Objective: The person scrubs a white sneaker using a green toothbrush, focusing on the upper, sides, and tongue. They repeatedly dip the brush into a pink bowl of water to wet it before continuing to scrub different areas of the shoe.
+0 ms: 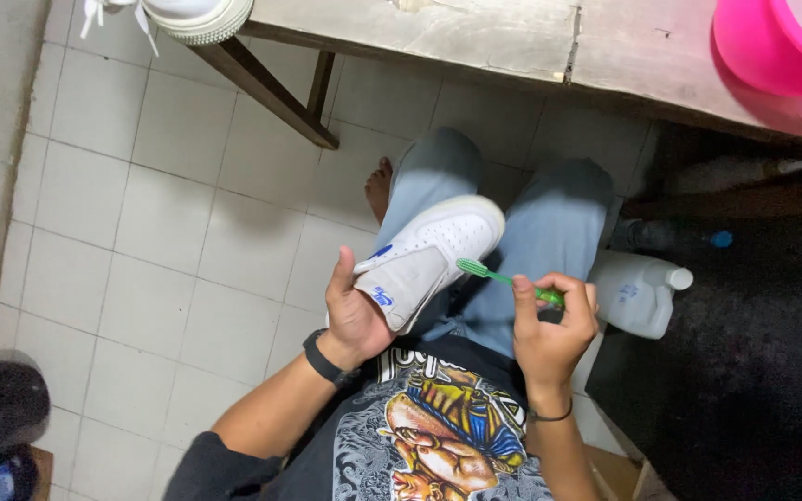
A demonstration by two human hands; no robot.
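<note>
My left hand [353, 311] grips a white sneaker [424, 252] with blue marks by its heel end, holding it over my lap with the toe pointing up and right. My right hand [549, 325] holds a green toothbrush [503, 277] by its handle. The brush head rests against the side of the sneaker near the toe. I sit with both knees in light blue jeans below the shoe. A black watch band is on my left wrist, a thin band on my right.
A worn wooden bench [512, 42] runs across the top, with a second white sneaker [192, 17] at its left end and a pink basin [777, 42] at the right. A white plastic jug [638, 292] stands by my right knee. White floor tiles [160, 241] lie to the left.
</note>
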